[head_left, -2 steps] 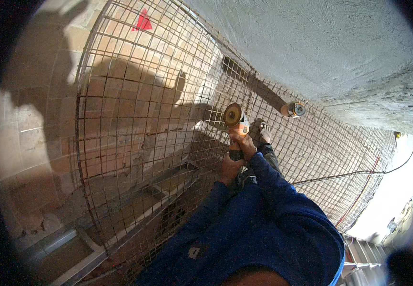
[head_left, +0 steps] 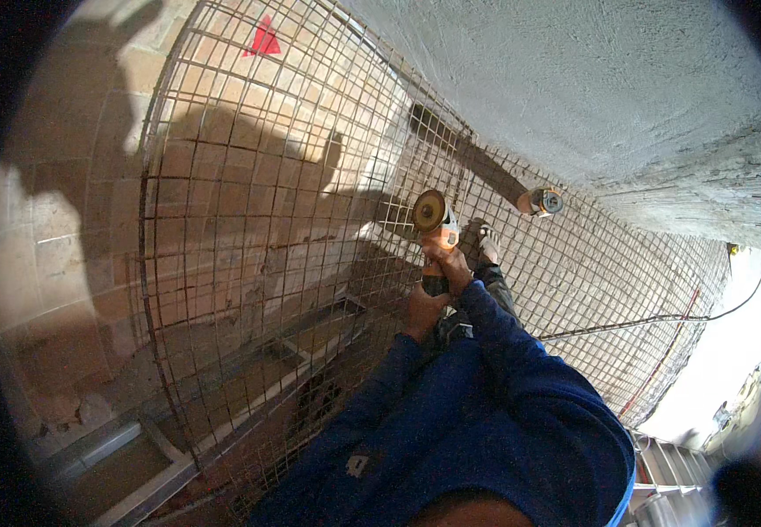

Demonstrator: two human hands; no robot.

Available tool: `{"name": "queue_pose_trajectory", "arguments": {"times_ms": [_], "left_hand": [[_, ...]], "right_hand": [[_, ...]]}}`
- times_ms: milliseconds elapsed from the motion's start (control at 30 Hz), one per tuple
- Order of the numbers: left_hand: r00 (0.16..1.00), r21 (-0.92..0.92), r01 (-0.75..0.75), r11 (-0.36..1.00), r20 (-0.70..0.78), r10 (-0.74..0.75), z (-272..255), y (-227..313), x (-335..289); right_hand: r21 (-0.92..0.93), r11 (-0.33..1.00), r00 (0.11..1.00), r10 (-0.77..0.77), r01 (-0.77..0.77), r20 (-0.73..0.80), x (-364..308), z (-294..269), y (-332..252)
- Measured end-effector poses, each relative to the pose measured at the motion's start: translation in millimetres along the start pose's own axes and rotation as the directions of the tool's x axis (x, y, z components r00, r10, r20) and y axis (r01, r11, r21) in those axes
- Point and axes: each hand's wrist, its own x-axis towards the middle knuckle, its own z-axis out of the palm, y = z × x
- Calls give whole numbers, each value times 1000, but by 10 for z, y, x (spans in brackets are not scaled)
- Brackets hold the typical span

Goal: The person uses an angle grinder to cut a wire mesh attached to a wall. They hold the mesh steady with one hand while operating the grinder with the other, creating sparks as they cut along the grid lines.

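Observation:
Both my hands are closed on an angle grinder [head_left: 440,237] with an orange and pale body and a round, yellowish-brown disc [head_left: 429,211] at its far end. My right hand [head_left: 452,266] wraps round the orange body just behind the head. Nearer to me, my left hand [head_left: 424,311] grips the dark rear part of the handle. Below and around the tool spreads a steel wire mesh [head_left: 222,189]. I cannot tell whether the disc touches a wire or is spinning. My foot in a shoe [head_left: 488,244] rests on the mesh, right of the grinder.
A short orange-and-grey cylinder [head_left: 541,202] stands on the mesh beside a rough plaster wall [head_left: 626,97]. A cable [head_left: 635,325] crosses the mesh at the right. Metal framing [head_left: 147,496] lies lower left, a red triangle [head_left: 263,39] far left, and a ladder [head_left: 670,461] lower right.

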Motion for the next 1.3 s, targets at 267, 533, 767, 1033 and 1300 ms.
{"name": "queue_pose_trajectory", "arguments": {"times_ms": [267,533,767,1033,1300], "left_hand": [[998,-23,-68,997,-10,68,25,45,106],[993,-160,-114,981,-33,110,47,-17,210],[979,-45,-135,990,-162,126,62,-68,551],[994,-60,8,998,-107,-15,-17,87,851],[988,139,-73,988,-122,90,163,-448,596]], "right_hand": [[52,997,998,58,-60,34,177,-97,27],[-9,1000,999,19,-18,34,294,-74,67],[-117,989,995,-81,89,66,546,60,-102],[9,998,995,66,-67,81,905,121,-161],[34,988,989,149,-150,26,603,-113,365]]}}
